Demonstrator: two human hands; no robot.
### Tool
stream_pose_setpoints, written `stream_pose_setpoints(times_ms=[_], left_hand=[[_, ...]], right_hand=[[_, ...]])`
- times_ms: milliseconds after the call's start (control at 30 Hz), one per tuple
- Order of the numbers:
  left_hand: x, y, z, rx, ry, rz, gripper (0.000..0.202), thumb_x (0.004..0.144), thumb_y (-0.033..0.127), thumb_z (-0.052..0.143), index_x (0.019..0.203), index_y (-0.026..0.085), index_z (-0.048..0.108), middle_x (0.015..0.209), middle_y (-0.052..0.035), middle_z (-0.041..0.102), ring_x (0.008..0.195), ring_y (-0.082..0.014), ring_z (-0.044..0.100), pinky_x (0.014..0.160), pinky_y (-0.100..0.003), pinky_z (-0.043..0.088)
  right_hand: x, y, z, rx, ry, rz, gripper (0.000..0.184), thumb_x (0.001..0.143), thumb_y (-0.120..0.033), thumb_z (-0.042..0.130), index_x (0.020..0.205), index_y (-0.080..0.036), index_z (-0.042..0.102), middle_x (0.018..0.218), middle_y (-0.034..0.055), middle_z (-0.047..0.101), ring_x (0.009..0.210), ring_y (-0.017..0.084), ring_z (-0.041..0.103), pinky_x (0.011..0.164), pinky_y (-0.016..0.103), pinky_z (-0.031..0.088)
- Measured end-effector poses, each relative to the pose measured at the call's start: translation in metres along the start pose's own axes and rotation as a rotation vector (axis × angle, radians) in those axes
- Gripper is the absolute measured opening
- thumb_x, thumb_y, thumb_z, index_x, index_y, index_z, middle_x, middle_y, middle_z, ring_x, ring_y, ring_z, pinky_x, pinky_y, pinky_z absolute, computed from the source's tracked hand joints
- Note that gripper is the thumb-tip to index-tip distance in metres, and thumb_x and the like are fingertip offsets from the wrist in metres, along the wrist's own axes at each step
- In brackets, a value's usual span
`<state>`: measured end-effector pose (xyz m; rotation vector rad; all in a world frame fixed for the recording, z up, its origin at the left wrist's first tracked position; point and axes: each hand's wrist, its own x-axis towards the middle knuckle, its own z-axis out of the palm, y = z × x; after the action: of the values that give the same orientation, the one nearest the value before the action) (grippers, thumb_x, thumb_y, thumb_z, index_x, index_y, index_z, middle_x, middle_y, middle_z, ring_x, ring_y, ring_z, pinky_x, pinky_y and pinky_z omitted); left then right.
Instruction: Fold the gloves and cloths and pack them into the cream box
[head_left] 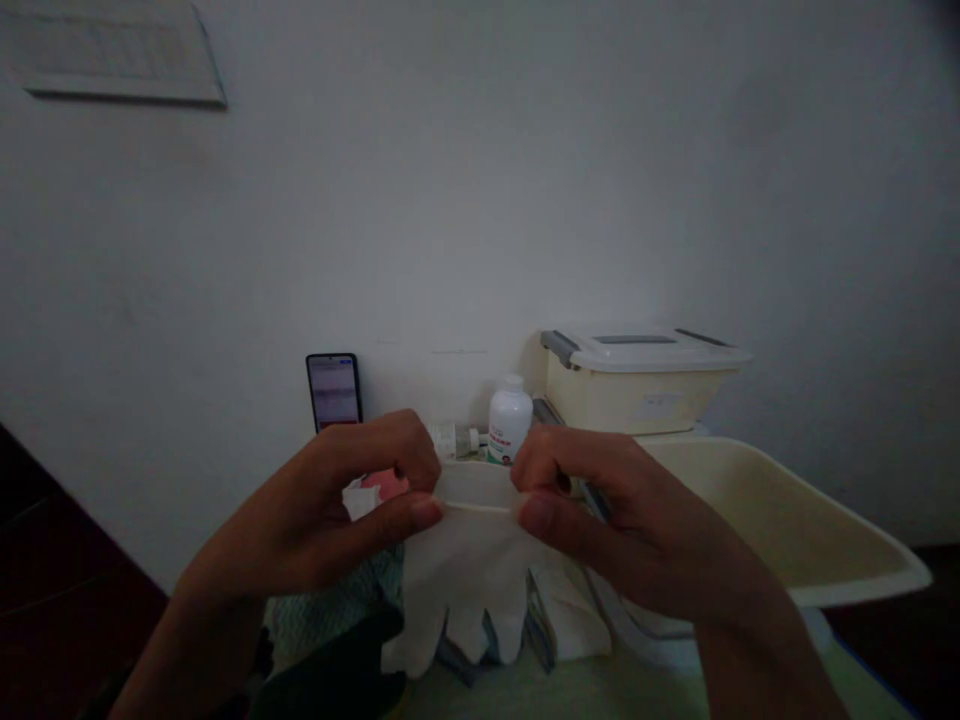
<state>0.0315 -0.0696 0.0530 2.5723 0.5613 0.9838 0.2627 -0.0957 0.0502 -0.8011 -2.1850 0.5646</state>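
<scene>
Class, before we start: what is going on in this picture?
A person holds a white glove by its cuff, pinched between the left hand and the right hand, its fingers hanging down. Behind, a phone leans against the wall beside a white bottle, a lidded box and a cream basin.

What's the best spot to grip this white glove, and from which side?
Grip the white glove at its rolled cuff, one pinch from each side, as the left hand and right hand do: the cuff is uppermost, fingers hanging down.
</scene>
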Motion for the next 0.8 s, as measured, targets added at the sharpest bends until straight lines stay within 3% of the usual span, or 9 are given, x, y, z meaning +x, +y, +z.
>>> stream_pose_setpoints(times_ms=[133,267,367,533,700,800], left_hand=[[0.0054,0.0031,0.0000,0.088,-0.005,0.072,0.012,0.080,0.011,0.053,0.072,0.020,0.054,0.068,-0.0003,0.056,0.071,-0.0169,0.052,0.066,-0.030,0.043],[0.0052,0.0022,-0.0018,0.144,0.071,0.105,0.015,0.075,0.007,0.057,0.069,0.020,0.052,0.074,0.0000,0.059,0.075,-0.0169,0.053,0.072,-0.032,0.042],[0.0027,0.0001,-0.0033,0.094,0.064,0.100,0.015,0.074,0.009,0.058,0.068,0.021,0.052,0.074,0.0005,0.059,0.074,-0.0172,0.054,0.073,-0.032,0.043],[0.0030,-0.0027,-0.0024,0.130,0.057,0.089,0.013,0.075,0.009,0.060,0.070,0.020,0.055,0.069,0.0007,0.056,0.070,-0.0162,0.052,0.064,-0.029,0.043],[0.0043,-0.0036,-0.0014,0.136,0.022,0.108,0.011,0.077,0.012,0.064,0.083,0.021,0.062,0.070,0.0016,0.059,0.067,-0.0143,0.050,0.063,-0.027,0.041],[0.0028,-0.0042,-0.0027,0.120,0.024,0.099,0.009,0.077,0.011,0.063,0.077,0.020,0.059,0.068,0.0025,0.057,0.068,-0.0136,0.050,0.064,-0.027,0.041]], right_hand=[[0.0018,0.0025,-0.0012,-0.143,-0.058,-0.059,0.030,0.088,-0.038,0.050,0.066,-0.017,0.051,0.071,-0.0007,0.056,0.066,0.010,0.051,0.062,0.024,0.039],[0.0010,0.0018,-0.0036,-0.271,0.017,-0.119,0.019,0.087,-0.035,0.055,0.082,-0.018,0.063,0.083,0.0016,0.060,0.081,0.013,0.054,0.073,0.026,0.041],[0.0012,0.0035,-0.0051,-0.236,0.028,-0.142,0.014,0.085,-0.030,0.058,0.091,-0.019,0.064,0.085,0.0015,0.059,0.082,0.012,0.055,0.075,0.025,0.043],[0.0029,0.0099,-0.0072,-0.137,0.029,-0.221,0.008,0.084,-0.024,0.059,0.080,-0.017,0.059,0.085,0.0027,0.061,0.083,0.013,0.056,0.076,0.026,0.044],[0.0023,0.0104,-0.0043,-0.133,0.082,-0.204,0.006,0.083,-0.022,0.059,0.086,-0.016,0.060,0.080,0.0008,0.058,0.077,0.011,0.054,0.071,0.025,0.043],[0.0027,0.0104,-0.0024,-0.140,0.092,-0.203,0.006,0.082,-0.022,0.059,0.083,-0.015,0.058,0.078,0.0006,0.057,0.076,0.011,0.053,0.069,0.024,0.042]])
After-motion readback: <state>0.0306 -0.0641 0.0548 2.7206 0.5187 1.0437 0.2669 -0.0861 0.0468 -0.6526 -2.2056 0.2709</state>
